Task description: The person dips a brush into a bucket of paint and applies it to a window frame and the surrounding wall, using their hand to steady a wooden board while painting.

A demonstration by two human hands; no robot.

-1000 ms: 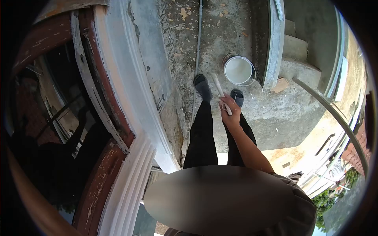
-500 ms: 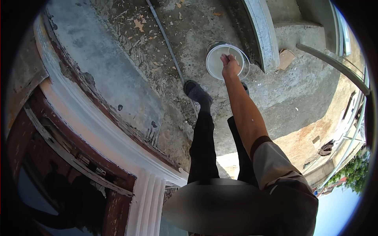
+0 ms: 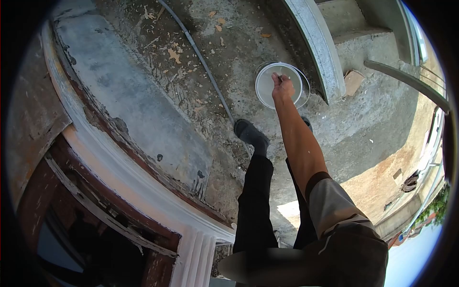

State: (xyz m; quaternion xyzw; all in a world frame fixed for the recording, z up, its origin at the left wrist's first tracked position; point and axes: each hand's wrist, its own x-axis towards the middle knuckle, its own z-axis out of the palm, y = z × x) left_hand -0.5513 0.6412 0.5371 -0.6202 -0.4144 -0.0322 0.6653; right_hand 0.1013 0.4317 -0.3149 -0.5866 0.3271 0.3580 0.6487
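In the upper middle of the frame, the right hand [image 3: 283, 90] is reaching over the bucket [image 3: 259, 88], its fingers [image 3: 289, 82] clasping a mostly hidden tool [image 3: 280, 76], the bucket standing open-side up near the shoes [image 3: 251, 135], presumably for easy reach.

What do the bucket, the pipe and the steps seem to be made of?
The bucket looks plastic: smooth and white-rimmed. The pipe is probably plastic too: smooth, dull grey, though painted metal is possible. The steps seem concrete: matt, grey, rough.
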